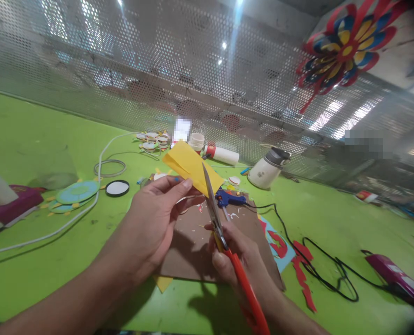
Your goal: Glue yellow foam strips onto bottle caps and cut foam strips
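Note:
My left hand (161, 209) pinches a folded piece of yellow paper (189, 163) between thumb and fingers, held up over the brown board (182, 251). In my right hand (236, 256) is a pair of scissors (247, 288) with orange handles, its blades pointing up and away from me. The blades lie across the right part of the paper; whether they cut into it I cannot tell. Just beyond them, a blue glue gun (229, 198) rests at the board's far right corner. Small paper scraps are scattered on the board.
The green table (60, 284) also holds a thermos (268, 167), a white cylinder (224, 154), several small paper drums (151, 139), blue paper discs (76, 193) and a black-rimmed lid (117, 188). Red cut paper (302, 270), a black cord (318, 260) and a purple power strip (395, 277) lie right.

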`<control>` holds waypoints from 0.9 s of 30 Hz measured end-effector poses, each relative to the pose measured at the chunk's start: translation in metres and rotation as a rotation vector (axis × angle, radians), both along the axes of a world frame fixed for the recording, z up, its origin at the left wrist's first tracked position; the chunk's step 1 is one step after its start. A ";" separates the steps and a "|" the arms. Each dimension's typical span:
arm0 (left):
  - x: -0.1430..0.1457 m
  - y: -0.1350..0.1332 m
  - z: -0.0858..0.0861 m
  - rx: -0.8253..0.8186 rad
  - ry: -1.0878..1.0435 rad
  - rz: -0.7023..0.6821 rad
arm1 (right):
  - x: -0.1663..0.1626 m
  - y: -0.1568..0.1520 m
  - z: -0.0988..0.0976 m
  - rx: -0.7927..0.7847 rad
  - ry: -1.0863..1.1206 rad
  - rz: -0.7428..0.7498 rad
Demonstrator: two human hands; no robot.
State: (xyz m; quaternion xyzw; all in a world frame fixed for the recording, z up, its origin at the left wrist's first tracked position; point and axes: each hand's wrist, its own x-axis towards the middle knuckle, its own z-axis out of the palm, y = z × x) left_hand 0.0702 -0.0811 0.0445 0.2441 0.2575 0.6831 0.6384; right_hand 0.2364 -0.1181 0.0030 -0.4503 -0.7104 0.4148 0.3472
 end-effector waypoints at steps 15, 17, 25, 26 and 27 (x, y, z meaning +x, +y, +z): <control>0.000 0.002 -0.001 -0.018 0.028 0.035 | 0.002 0.000 0.000 0.041 0.005 0.019; 0.000 0.001 -0.001 -0.022 0.029 0.036 | 0.001 0.000 0.001 0.039 -0.005 0.013; -0.002 0.000 0.000 -0.031 0.051 0.046 | -0.001 0.000 0.002 0.033 0.002 -0.004; -0.002 0.000 0.000 -0.035 0.052 0.050 | -0.001 0.000 0.001 0.025 0.006 -0.004; -0.001 0.000 0.000 -0.037 0.054 0.051 | 0.000 0.000 0.000 0.017 0.010 -0.006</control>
